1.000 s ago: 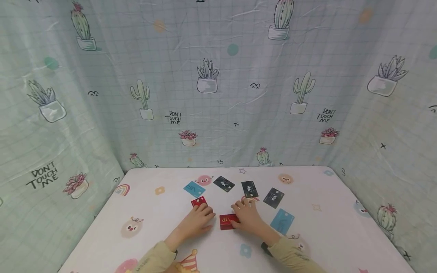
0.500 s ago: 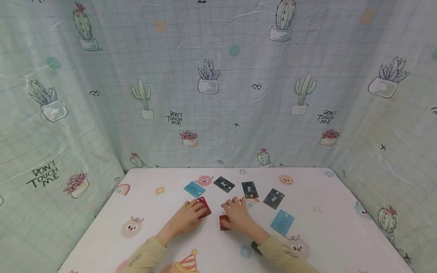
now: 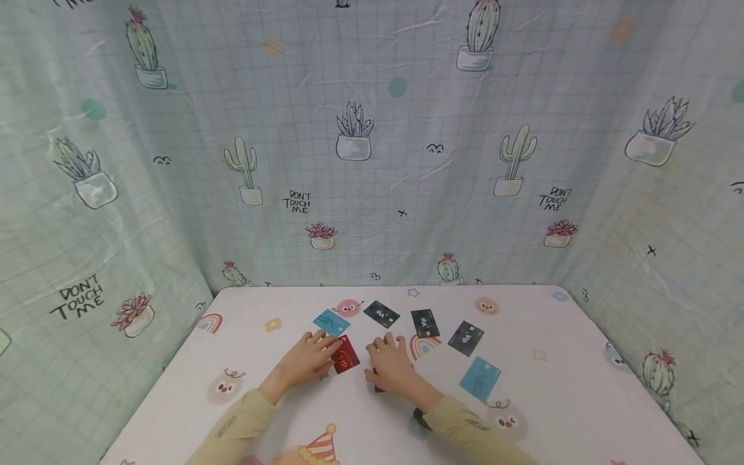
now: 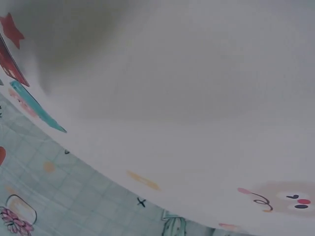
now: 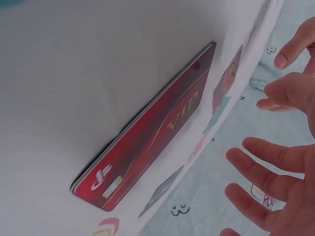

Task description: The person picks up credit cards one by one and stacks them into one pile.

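My left hand [image 3: 305, 358] has its fingertips at the left edge of a red VIP card [image 3: 345, 355]; whether they touch it is hard to tell. The left wrist view catches that red card [image 4: 12, 64] at its left border but no hand. My right hand [image 3: 392, 361] hovers over a second red VIP card [image 3: 379, 389], covering most of it in the head view. Seen from the right wrist, this card [image 5: 152, 130] lies flat, with layered edges like a small stack. The right hand's fingers [image 5: 266, 177] are spread apart from it, holding nothing.
A blue card [image 3: 331, 322] lies behind the left red card. Three black Vip cards, among them a middle one [image 3: 425, 323], curve to the right, ending at another blue card [image 3: 480, 379]. A patterned curtain [image 3: 372, 245] rises behind the white printed table [image 3: 552, 400].
The left hand has drawn left, uncovering more of the left red card. My right hand has shifted left over the other red card, which is now mostly hidden.
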